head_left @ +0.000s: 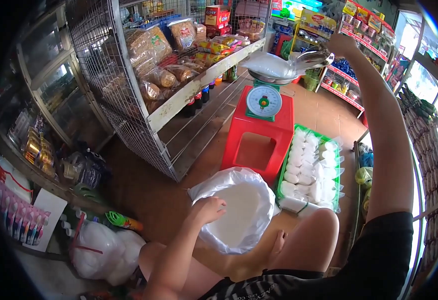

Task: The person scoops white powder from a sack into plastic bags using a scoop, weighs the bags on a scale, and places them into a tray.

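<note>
My right hand (343,46), stretched far forward, grips a shiny metal scoop (315,59). The scoop's mouth is at a clear plastic bag of white grains (269,65), which lies on the pan of a green dial scale (264,101). The scale stands on a red plastic stool (235,137). My left hand (210,210) hangs over the left side of a white-lined sack (266,197) of white grains (239,210). Its fingers are loosely curled, slightly apart, with nothing visible in them. Beside the stool, a green crate (280,187) contains many small filled white bags (309,165).
A wire-mesh shelf (151,125) with bread and packets stands at the left. Snack racks (341,92) are at the back right. A tied white bag (101,250) and a bright green-and-orange item (124,221) lie at lower left. My knee (321,225) is close to the crate.
</note>
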`<action>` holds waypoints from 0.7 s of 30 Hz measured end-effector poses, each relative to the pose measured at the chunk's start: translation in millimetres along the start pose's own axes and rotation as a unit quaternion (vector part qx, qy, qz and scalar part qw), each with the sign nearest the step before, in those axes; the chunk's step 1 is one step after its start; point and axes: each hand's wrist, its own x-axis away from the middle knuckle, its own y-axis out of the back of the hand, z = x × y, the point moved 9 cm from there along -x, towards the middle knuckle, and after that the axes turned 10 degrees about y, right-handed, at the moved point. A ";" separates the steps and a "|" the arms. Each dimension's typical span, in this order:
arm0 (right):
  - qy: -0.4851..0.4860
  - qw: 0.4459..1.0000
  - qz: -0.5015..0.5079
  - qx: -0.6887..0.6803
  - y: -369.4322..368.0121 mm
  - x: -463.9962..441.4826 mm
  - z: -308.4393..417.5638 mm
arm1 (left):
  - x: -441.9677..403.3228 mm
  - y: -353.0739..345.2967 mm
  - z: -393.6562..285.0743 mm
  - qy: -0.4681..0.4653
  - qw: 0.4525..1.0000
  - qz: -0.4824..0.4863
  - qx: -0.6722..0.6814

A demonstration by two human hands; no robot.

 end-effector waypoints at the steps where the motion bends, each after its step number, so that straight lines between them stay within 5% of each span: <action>1: 0.006 0.999 -0.001 0.042 13.7 2.1 11.3 | 1.0 1.9 -2.1 -0.006 1.000 -0.003 0.000; 9: 0.037 0.986 -0.036 0.161 47.5 -8.8 38.2 | 4.8 1.0 -5.3 -0.005 1.000 0.000 0.004; 21: -0.005 0.985 -0.113 0.131 78.6 69.8 3.9 | 13.8 5.6 -7.5 0.000 1.000 -0.002 0.006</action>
